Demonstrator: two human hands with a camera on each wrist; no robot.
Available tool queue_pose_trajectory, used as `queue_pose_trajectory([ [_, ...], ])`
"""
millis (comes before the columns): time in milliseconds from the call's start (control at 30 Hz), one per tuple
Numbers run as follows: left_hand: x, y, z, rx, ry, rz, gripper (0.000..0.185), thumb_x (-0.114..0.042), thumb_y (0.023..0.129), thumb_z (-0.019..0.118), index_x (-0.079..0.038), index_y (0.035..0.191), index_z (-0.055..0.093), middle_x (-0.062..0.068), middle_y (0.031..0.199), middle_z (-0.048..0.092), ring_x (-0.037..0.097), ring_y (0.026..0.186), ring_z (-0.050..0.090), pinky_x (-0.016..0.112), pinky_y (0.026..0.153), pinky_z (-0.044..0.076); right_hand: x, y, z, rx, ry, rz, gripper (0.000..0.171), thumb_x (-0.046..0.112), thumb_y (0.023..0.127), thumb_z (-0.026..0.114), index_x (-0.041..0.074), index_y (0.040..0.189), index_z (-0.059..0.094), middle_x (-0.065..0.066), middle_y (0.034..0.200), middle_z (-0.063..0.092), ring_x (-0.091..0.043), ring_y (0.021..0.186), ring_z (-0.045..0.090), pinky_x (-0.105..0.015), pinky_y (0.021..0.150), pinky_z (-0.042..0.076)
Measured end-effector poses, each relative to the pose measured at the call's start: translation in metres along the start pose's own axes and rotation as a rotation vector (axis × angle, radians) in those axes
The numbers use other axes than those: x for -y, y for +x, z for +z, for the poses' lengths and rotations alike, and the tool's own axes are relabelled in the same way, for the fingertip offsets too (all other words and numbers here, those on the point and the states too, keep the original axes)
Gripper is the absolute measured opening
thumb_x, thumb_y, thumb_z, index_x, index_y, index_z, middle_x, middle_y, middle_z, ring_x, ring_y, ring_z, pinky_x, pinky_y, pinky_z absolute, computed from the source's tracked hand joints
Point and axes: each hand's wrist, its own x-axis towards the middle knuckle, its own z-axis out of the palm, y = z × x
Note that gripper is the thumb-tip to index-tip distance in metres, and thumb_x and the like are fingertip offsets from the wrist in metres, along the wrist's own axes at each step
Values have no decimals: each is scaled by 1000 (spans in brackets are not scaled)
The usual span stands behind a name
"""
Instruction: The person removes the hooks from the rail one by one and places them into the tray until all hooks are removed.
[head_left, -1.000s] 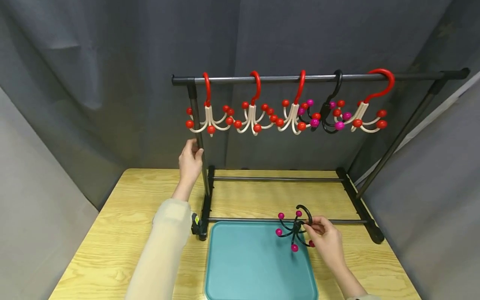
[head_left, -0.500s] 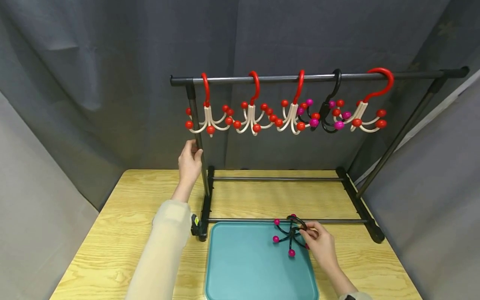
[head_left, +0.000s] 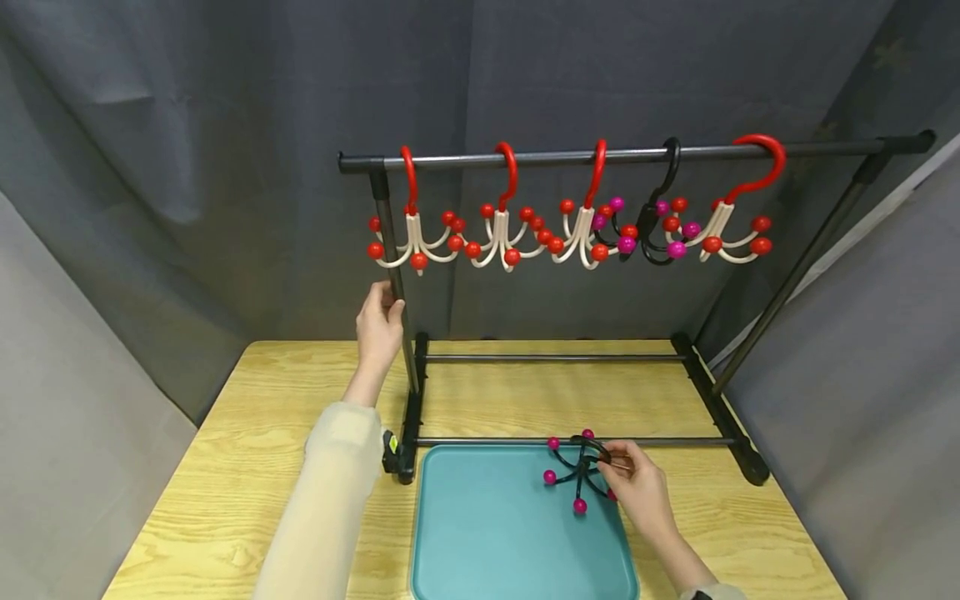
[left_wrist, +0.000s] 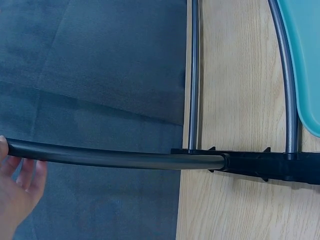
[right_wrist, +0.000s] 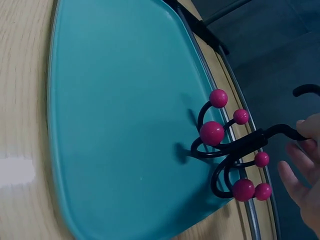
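Lowered and shifted slightly leftward, with its hook tipped over further, the black hanger (right_wrist: 247,144) is now seen nearer the tray (head_left: 517,542) than a second ago. It is carried by the right hand (head_left: 637,487), whose thumb and fingers are pinched on the hook's lower part, and it is held over the tray's far right corner. Five magenta balls (right_wrist: 212,133) or more are borne on its curved arms, and its shadow is cast on the turquoise surface.

By the left hand (head_left: 378,333), the left upright (left_wrist: 115,157) of the rack is gripped between thumb and fingers, well above the base; that hold is unchanged from the earlier frames.

From the top rail (head_left: 555,158) five more hangers are hung in a row. Four are red-hooked hangers (head_left: 501,225) with pale arms and red balls; between the third and fourth of these, a second black hanger (head_left: 648,221) is hung. Along the tray's far edge, the front bar (head_left: 487,440) of the rack is set. Both rack and tray are supported by a wooden table (head_left: 210,500), backed by dark grey cloth (head_left: 225,208).
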Motion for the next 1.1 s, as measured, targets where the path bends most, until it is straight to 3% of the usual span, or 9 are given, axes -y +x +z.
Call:
queue_pose_trajectory([
  [133,1,0,0,-5,2,5,23,-11,89,56,-8,111,52,14,98,59,29,86,58,42,77,45,6,2,-4,37,-41,-33,26,5,79,69,6,103,59,-7,100,64,-17,88,62,-26,74,52],
  [267,2,-1,1,-6,2,11,22,-11,90,55,-7,112,52,14,98,59,29,87,57,42,78,45,16,7,-12,134,-75,-69,31,19,82,68,8,109,57,-5,107,61,-21,96,58,-39,79,50],
  [333,3,-1,0,-3,0,8,22,-10,90,55,-7,112,52,14,99,59,28,88,58,42,78,45,21,12,-19,175,-91,-102,33,24,83,67,10,110,57,-5,109,60,-23,98,58,-40,79,50],
  [433,3,-2,0,2,-7,3,22,-11,90,55,-8,111,52,13,100,59,27,90,58,41,78,46,28,24,-30,167,-125,-170,30,27,84,65,11,109,59,-5,107,61,-24,96,58,-33,77,50],
  [633,3,-1,3,0,-12,11,22,-11,90,55,-8,111,52,11,100,58,26,91,58,40,79,46,50,55,-60,10,-168,-282,19,20,87,62,9,102,62,-4,101,63,-11,90,55,-10,75,40],
  [867,3,1,3,-11,-8,24,20,-11,90,55,-7,110,52,12,99,58,27,91,57,41,78,45,84,87,-96,-212,-166,-384,15,18,87,61,8,99,65,-1,93,64,14,82,48,-9,69,37],
  [1100,4,-1,4,-7,9,20,21,-11,91,54,-7,111,52,12,98,58,28,89,57,43,77,44,119,115,-131,-425,-83,-399,15,14,86,60,3,96,65,29,85,55,13,75,51,-8,69,37],
])
